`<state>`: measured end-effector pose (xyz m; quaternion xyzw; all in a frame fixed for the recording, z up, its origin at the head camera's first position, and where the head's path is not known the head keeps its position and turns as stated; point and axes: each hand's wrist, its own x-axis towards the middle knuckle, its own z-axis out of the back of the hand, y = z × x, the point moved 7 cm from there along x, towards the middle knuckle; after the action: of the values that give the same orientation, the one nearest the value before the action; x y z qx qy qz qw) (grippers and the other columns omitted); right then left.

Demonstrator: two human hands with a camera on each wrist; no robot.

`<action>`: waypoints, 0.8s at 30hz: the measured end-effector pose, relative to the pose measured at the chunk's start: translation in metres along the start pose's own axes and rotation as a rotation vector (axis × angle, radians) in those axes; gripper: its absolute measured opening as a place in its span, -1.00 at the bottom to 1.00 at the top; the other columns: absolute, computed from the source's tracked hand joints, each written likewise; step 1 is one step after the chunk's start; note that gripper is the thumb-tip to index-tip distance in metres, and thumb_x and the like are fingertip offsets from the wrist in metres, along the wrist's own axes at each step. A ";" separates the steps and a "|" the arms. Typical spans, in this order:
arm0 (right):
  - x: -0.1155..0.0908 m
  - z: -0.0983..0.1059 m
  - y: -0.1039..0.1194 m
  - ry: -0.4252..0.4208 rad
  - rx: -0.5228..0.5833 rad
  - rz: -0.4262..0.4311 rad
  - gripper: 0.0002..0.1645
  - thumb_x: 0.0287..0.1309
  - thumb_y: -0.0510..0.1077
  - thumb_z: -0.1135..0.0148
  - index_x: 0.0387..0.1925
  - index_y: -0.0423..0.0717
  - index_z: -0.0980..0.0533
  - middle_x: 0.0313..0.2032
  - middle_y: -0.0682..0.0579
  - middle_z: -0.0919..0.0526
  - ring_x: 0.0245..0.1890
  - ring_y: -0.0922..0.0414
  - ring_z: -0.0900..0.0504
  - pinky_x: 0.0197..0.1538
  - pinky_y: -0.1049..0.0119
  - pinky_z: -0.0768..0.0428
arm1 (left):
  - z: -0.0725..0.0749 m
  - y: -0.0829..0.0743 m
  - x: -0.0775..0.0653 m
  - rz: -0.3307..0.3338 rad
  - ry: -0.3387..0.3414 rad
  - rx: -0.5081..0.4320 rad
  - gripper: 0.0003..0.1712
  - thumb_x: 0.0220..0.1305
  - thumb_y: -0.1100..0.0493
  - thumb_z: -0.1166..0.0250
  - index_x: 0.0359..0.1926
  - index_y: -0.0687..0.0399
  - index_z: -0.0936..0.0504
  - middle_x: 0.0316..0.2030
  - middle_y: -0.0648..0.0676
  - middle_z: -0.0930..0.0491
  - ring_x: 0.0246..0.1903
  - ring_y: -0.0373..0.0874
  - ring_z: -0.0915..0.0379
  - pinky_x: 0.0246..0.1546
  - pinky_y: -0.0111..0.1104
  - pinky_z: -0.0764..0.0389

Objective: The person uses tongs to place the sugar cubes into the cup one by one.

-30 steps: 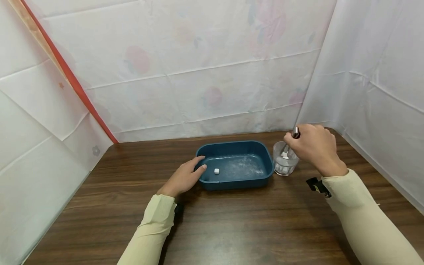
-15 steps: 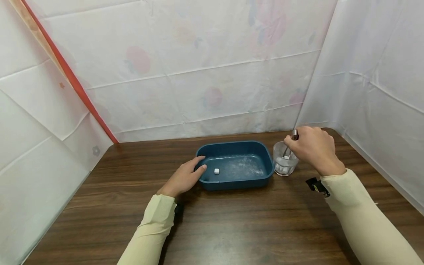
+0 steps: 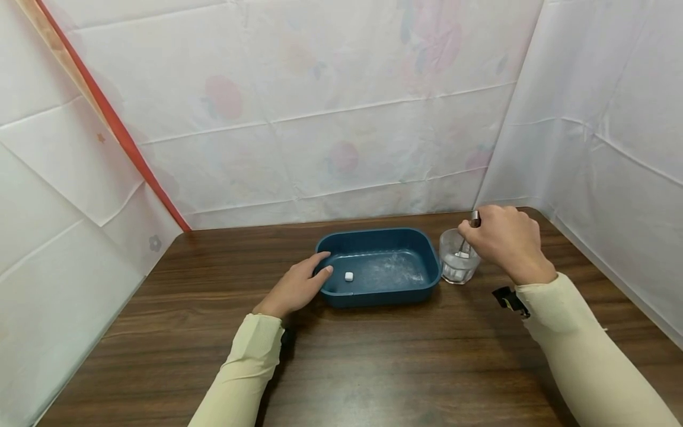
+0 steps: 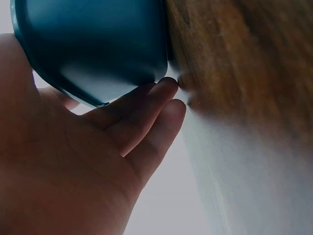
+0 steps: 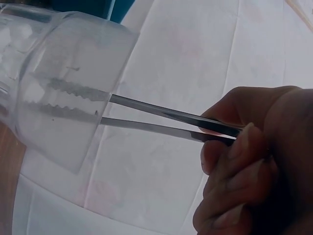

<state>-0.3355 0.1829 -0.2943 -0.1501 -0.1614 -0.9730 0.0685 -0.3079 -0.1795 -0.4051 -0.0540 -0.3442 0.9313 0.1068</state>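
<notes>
My right hand (image 3: 507, 240) grips metal tweezers (image 5: 161, 115), their tips down inside a clear glass (image 3: 453, 274). The serrated tips stand either side of a white cube (image 5: 34, 93), seen hazily through the glass wall. More white cubes (image 5: 19, 34) lie towards the bottom of the glass. To the left is a dark blue rectangular container (image 3: 379, 296) with one white cube (image 3: 349, 276) on its floor. My left hand (image 3: 296, 284) holds its left end, thumb and forefinger over the rim and other fingers against the outer wall (image 4: 98, 54).
Glass and container stand side by side near the back of a brown wood-grain table (image 3: 373, 362). White powder marks the container's floor. A pale patterned sheet (image 3: 331, 118) hangs behind, with more sheeting (image 3: 603, 148) close on the right.
My right hand has dropped slightly, and the tweezers stand more upright in the glass. White cubes that showed higher in the glass appear lower. My left hand and the container have stayed put.
</notes>
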 end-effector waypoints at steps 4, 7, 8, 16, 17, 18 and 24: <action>0.000 0.001 -0.001 -0.007 -0.007 -0.008 -0.57 0.12 0.00 -0.06 -0.78 0.04 -0.22 -0.70 0.06 -0.26 -0.66 0.02 -0.33 -0.65 0.14 -0.26 | 0.000 0.000 0.000 -0.003 0.001 0.002 -0.32 0.55 -0.21 0.02 0.54 -0.05 -0.21 0.48 0.08 -0.21 0.45 0.08 -0.13 0.37 0.10 -0.22; 0.000 0.002 -0.001 -0.010 -0.013 -0.010 -0.58 0.09 -0.01 -0.06 -0.79 0.05 -0.21 -0.71 0.06 -0.27 -0.66 0.02 -0.33 -0.65 0.14 -0.26 | 0.000 0.000 0.001 -0.007 -0.002 -0.001 -0.32 0.55 -0.20 0.02 0.54 -0.03 -0.22 0.48 0.09 -0.21 0.44 0.08 -0.13 0.37 0.09 -0.22; 0.000 0.002 -0.001 -0.010 -0.015 -0.010 -0.59 0.08 -0.01 -0.06 -0.79 0.05 -0.21 -0.71 0.05 -0.27 -0.66 0.02 -0.33 -0.65 0.14 -0.26 | 0.000 0.000 0.001 -0.009 -0.003 -0.002 -0.32 0.55 -0.19 0.02 0.54 -0.03 -0.22 0.47 0.09 -0.22 0.44 0.08 -0.14 0.37 0.09 -0.22; 0.000 0.002 -0.001 -0.009 -0.026 -0.019 -0.60 0.06 -0.01 -0.05 -0.79 0.05 -0.20 -0.71 0.04 -0.27 -0.66 0.01 -0.31 -0.64 0.12 -0.25 | 0.000 0.000 0.001 -0.015 0.000 0.004 -0.31 0.55 -0.20 0.02 0.54 -0.01 -0.22 0.47 0.11 -0.22 0.44 0.09 -0.14 0.37 0.10 -0.22; 0.000 0.003 -0.001 -0.016 -0.027 -0.019 -0.59 0.05 -0.01 -0.05 -0.80 0.06 -0.20 -0.71 0.04 -0.27 -0.66 0.01 -0.30 -0.65 0.12 -0.25 | 0.000 0.001 0.001 -0.017 -0.001 0.005 -0.31 0.55 -0.20 0.02 0.54 -0.01 -0.21 0.47 0.11 -0.22 0.44 0.09 -0.14 0.37 0.10 -0.21; 0.000 0.004 -0.001 -0.023 -0.027 -0.019 -0.59 0.05 -0.01 -0.05 -0.80 0.06 -0.19 -0.71 0.04 -0.26 -0.66 0.01 -0.30 -0.65 0.12 -0.25 | 0.000 0.001 0.002 -0.018 -0.002 0.006 -0.31 0.55 -0.20 0.02 0.54 -0.01 -0.21 0.47 0.11 -0.22 0.44 0.09 -0.14 0.37 0.10 -0.22; 0.000 0.007 0.002 -0.061 -0.018 -0.011 -0.58 0.05 -0.02 -0.04 -0.81 0.07 -0.18 -0.73 0.07 -0.21 -0.68 0.02 -0.26 -0.67 0.13 -0.22 | 0.002 0.001 0.001 -0.007 -0.013 0.006 -0.32 0.55 -0.18 0.01 0.53 -0.02 -0.23 0.47 0.10 -0.23 0.43 0.08 -0.15 0.37 0.09 -0.22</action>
<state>-0.3335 0.1829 -0.2872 -0.1793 -0.1556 -0.9697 0.0568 -0.3097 -0.1812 -0.4042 -0.0464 -0.3424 0.9322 0.1081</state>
